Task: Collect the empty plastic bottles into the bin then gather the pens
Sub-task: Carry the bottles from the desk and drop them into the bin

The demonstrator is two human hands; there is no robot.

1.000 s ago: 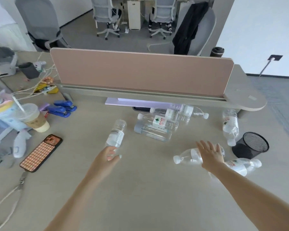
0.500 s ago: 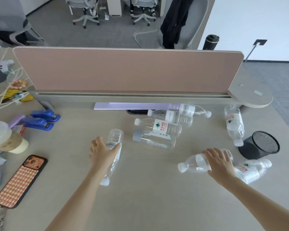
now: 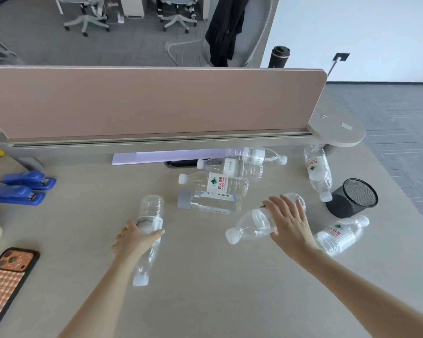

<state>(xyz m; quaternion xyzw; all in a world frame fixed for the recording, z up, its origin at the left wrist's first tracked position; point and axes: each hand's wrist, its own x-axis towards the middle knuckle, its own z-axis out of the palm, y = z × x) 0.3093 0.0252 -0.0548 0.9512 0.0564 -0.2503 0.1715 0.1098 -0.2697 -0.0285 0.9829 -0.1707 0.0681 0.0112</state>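
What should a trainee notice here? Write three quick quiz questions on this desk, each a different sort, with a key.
1. True or false: the left hand grips a bottle.
2. Where is the black mesh cup? A) beside the phone; B) near the desk's right edge; C) behind the divider.
3. What colour are the two staplers?
Key: 1 true; 2 B; 3 blue.
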